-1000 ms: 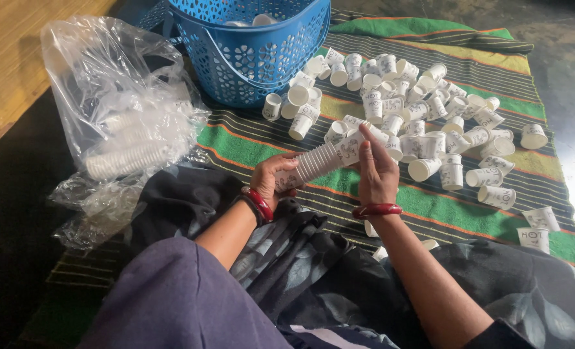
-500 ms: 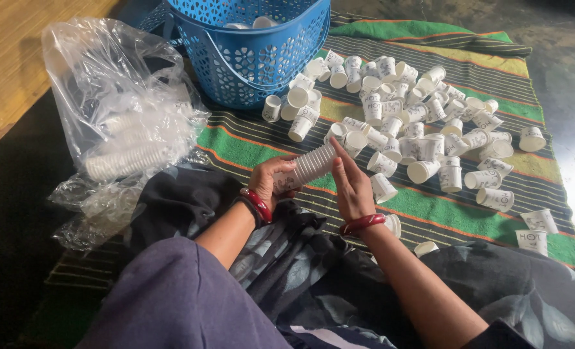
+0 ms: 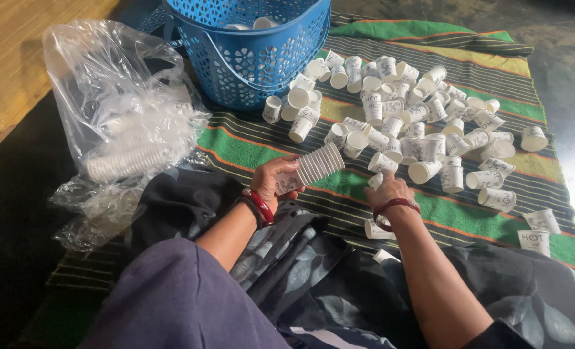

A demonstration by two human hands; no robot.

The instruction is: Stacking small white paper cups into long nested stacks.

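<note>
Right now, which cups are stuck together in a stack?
The ones in the left hand: a stack of cups nested together. The cups on the mat lie loose.

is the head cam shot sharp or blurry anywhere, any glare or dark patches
Head view: the scattered paper cups and striped mat are fairly sharp and evenly lit; the clear plastic bag throws pale glare that hides its contents; the lower left and the dark cloth sink into shadow; the left hand with its cup stack is crisp, the right hand slightly soft.
</note>
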